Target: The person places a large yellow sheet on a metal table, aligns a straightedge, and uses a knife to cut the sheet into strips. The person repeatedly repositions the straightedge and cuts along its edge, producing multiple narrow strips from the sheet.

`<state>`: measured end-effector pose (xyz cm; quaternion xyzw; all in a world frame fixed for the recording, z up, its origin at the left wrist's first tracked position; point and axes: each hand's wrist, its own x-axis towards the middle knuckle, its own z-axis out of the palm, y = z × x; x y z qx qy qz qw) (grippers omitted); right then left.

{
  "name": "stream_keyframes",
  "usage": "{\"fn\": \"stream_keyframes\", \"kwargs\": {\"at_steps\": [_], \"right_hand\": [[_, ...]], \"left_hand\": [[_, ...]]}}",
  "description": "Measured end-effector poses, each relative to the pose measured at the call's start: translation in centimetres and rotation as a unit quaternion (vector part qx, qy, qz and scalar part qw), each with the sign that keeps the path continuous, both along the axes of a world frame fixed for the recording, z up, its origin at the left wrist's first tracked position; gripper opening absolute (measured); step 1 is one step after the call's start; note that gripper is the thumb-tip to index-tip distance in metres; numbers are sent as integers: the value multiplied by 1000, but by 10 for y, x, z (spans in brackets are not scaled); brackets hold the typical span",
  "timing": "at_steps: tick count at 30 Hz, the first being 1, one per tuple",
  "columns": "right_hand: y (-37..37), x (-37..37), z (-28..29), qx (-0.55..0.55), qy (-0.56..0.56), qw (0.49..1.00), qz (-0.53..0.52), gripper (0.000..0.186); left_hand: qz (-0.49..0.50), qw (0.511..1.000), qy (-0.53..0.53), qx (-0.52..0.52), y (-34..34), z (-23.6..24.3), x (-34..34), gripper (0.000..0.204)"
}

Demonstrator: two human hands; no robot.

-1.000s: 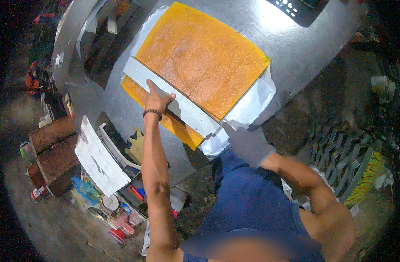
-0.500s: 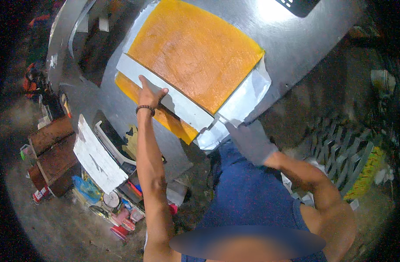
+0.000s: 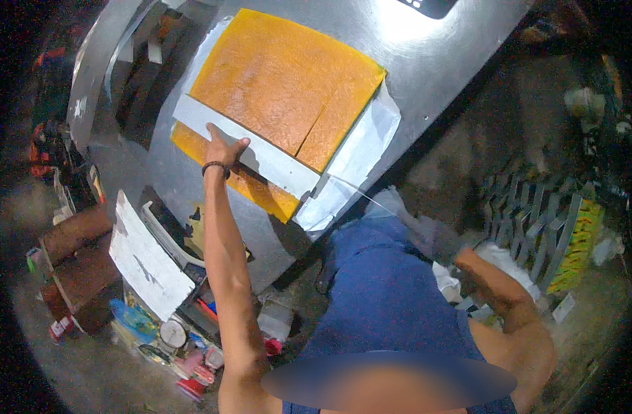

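Observation:
A thick orange slab with yellow edges (image 3: pixel 281 76) lies on a white sheet (image 3: pixel 364 138) on the metal table (image 3: pixel 426 69). Across its near part sits a pale flat straightedge (image 3: pixel 261 148), and a strip of orange shows on the near side of it. My bare left hand (image 3: pixel 224 148) rests on the straightedge, thumb and index finger spread. My right hand (image 3: pixel 429 231), in a grey glove and blurred, is right of the slab. From it a long thin blade (image 3: pixel 371 200) reaches back toward the straightedge's right end; its handle is hidden. A dark line runs into the slab from the straightedge.
On the left stand a white board (image 3: pixel 147 259), brown boxy pieces (image 3: pixel 78 265) and a clutter of small items with a round dial (image 3: pixel 172 334). A grey metal lattice (image 3: pixel 529 224) with a yellow side stands at the right. The table's edge slants up to the right.
My right hand has drawn back to the right, away from the straightedge's end, and the blade now shows. A dark line in the slab has come into sight. My left hand keeps its place.

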<state>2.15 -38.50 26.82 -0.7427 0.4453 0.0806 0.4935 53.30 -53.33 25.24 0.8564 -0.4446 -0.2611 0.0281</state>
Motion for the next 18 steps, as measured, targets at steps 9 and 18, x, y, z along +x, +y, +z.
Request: {"fn": "stream_keyframes", "kwargs": {"at_steps": [9, 18], "right_hand": [[-80, 130, -2, 5, -196, 963, -186, 39], [-116, 171, -26, 90, -140, 972, -168, 41]], "left_hand": [[22, 1000, 8, -11, -1, -10, 4, 138], [96, 995, -27, 24, -10, -4, -25, 137]]}}
